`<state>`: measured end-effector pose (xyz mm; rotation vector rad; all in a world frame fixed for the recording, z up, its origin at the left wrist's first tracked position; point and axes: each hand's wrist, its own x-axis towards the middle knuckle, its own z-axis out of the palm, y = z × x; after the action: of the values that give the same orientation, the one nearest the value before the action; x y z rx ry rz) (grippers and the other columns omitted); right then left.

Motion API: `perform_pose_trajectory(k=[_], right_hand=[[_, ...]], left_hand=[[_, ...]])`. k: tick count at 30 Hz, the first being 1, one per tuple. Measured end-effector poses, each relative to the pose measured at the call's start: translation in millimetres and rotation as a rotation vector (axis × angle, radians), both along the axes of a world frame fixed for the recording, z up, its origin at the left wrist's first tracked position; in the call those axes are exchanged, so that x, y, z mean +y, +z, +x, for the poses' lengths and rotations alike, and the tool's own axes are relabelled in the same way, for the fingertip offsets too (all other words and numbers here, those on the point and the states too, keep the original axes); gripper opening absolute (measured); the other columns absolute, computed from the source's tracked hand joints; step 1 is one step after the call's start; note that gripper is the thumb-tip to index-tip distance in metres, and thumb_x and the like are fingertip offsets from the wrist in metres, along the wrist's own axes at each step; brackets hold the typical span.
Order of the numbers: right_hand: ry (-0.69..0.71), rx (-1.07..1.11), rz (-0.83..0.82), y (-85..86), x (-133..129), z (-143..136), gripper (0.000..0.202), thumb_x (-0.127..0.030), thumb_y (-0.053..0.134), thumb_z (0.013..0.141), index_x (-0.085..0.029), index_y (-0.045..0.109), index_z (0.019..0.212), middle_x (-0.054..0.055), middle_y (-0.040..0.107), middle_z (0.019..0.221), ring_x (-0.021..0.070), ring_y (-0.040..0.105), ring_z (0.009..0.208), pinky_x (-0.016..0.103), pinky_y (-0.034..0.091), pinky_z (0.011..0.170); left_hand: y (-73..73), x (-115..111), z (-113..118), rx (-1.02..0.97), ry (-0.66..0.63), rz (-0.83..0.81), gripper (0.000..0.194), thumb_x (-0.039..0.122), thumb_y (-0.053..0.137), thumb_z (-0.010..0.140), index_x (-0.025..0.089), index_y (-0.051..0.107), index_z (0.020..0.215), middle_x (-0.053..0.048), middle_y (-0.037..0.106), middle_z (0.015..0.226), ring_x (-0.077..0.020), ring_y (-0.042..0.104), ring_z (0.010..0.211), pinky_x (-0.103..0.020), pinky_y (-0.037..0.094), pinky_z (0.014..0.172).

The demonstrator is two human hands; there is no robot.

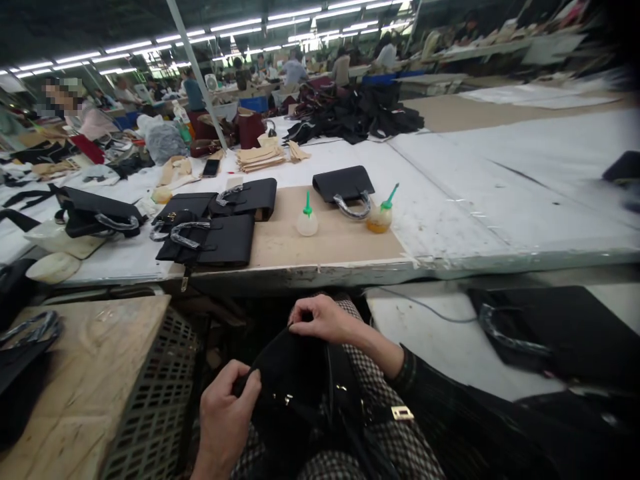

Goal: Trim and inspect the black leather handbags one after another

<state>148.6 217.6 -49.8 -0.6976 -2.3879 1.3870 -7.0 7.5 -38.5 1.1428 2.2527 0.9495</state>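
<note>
A black handbag (pixel 295 380) with gold metal fittings lies across my lap, over checked cloth. My left hand (pixel 230 407) pinches the bag's edge on the left, thumb against fingers. Farther up the same edge, my right hand (pixel 320 319) grips it between thumb and fingertips. Between the two hands the edge is stretched in a slanting line. A gold lock plate (pixel 402 413) hangs at the bag's right side. The lower part of the bag is dark and hard to make out.
Ahead stands a white-topped worktable (pixel 450 200) with black handbags (pixel 225 237), a clear squeeze bottle (pixel 307 220) and an amber one (pixel 381 215). A wooden board (pixel 90 373) over a plastic crate (pixel 150 400) is left; another black bag (pixel 560 333) lies right. People sit farther back.
</note>
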Motion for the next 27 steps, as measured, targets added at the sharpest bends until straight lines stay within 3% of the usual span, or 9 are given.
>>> perform_pose_trajectory(k=[3, 5, 8, 10, 12, 16, 19, 23, 27], right_hand=[[-0.012, -0.025, 0.013, 1.4, 0, -1, 0.004, -0.022, 0.072, 0.076, -0.018, 0.072, 0.078, -0.001, 0.074, 0.079, 0.0134, 0.063, 0.069, 0.022, 0.042, 0.065], [-0.017, -0.041, 0.015, 2.5, 1, -1, 0.004, -0.021, 0.073, 0.076, -0.018, 0.072, 0.078, 0.000, 0.074, 0.079, 0.0138, 0.064, 0.071, 0.022, 0.043, 0.066], [-0.012, -0.031, 0.020, 2.2, 2, 0, 0.004, -0.022, 0.073, 0.077, -0.018, 0.072, 0.079, 0.000, 0.075, 0.081, 0.0141, 0.065, 0.073, 0.022, 0.043, 0.066], [-0.005, -0.021, 0.037, 1.0, 3, 1, 0.005, -0.023, 0.072, 0.077, -0.019, 0.071, 0.080, -0.001, 0.075, 0.082, 0.0141, 0.066, 0.073, 0.022, 0.043, 0.066], [-0.003, -0.012, 0.059, -0.2, 2, 0, 0.007, -0.025, 0.072, 0.078, -0.019, 0.071, 0.081, -0.001, 0.075, 0.083, 0.0144, 0.066, 0.073, 0.022, 0.043, 0.066], [-0.053, -0.018, 0.064, -1.9, 0, -2, 0.008, -0.026, 0.073, 0.075, -0.020, 0.069, 0.076, -0.002, 0.074, 0.078, 0.0150, 0.066, 0.071, 0.022, 0.043, 0.063], [-0.136, -0.026, 0.005, -1.4, 0, 2, 0.017, -0.024, 0.076, 0.072, -0.018, 0.060, 0.065, -0.002, 0.074, 0.078, 0.0148, 0.066, 0.071, 0.021, 0.042, 0.060], [-0.107, -0.009, -0.032, 7.2, 4, 19, 0.016, -0.025, 0.076, 0.073, -0.019, 0.061, 0.071, -0.002, 0.074, 0.085, 0.0150, 0.066, 0.076, 0.022, 0.044, 0.065], [-0.135, -0.047, 0.070, 14.6, 7, 40, 0.016, -0.022, 0.075, 0.074, -0.023, 0.068, 0.088, -0.003, 0.073, 0.088, 0.0158, 0.065, 0.081, 0.024, 0.045, 0.072]], left_hand=[[-0.3, 1, -8, -0.085, -0.012, -0.036, 0.033, 0.046, 0.059, 0.086, 0.019, 0.056, 0.066, 0.005, 0.048, 0.061, -0.0124, 0.044, 0.061, -0.021, 0.036, 0.058], [3.3, 1, -18, -0.264, -0.077, -0.095, 0.032, 0.047, 0.059, 0.087, 0.018, 0.060, 0.075, 0.004, 0.053, 0.066, -0.0127, 0.049, 0.064, -0.021, 0.039, 0.060], [14.8, 6, -37, -0.551, -0.209, -0.163, 0.035, 0.045, 0.065, 0.084, 0.018, 0.064, 0.107, -0.002, 0.066, 0.090, -0.0171, 0.061, 0.083, -0.024, 0.048, 0.073], [23.4, 17, -45, -0.613, -0.278, -0.158, 0.051, 0.041, 0.067, 0.083, 0.021, 0.055, 0.129, -0.005, 0.068, 0.106, -0.0198, 0.063, 0.096, -0.028, 0.049, 0.085], [28.7, 36, -46, -0.586, -0.339, -0.141, 0.056, 0.041, 0.066, 0.084, 0.023, 0.049, 0.135, -0.006, 0.068, 0.110, -0.0199, 0.063, 0.100, -0.030, 0.048, 0.089], [23.0, 84, -30, -0.369, -0.486, -0.111, 0.031, 0.038, 0.069, 0.080, 0.020, 0.063, 0.104, -0.001, 0.068, 0.092, -0.0174, 0.062, 0.085, -0.025, 0.046, 0.076], [12.1, 110, -17, -0.203, -0.570, -0.093, 0.020, 0.035, 0.069, 0.078, 0.019, 0.058, 0.078, 0.005, 0.058, 0.070, -0.0133, 0.052, 0.067, -0.023, 0.038, 0.063], [4.0, 119, -12, -0.194, -0.622, -0.094, 0.020, 0.033, 0.067, 0.080, 0.020, 0.053, 0.076, 0.006, 0.053, 0.068, -0.0122, 0.046, 0.064, -0.022, 0.035, 0.060], [2.9, 119, -12, -0.260, -0.611, -0.112, 0.020, 0.034, 0.066, 0.081, 0.020, 0.052, 0.077, 0.006, 0.052, 0.068, -0.0124, 0.045, 0.064, -0.022, 0.034, 0.059]])
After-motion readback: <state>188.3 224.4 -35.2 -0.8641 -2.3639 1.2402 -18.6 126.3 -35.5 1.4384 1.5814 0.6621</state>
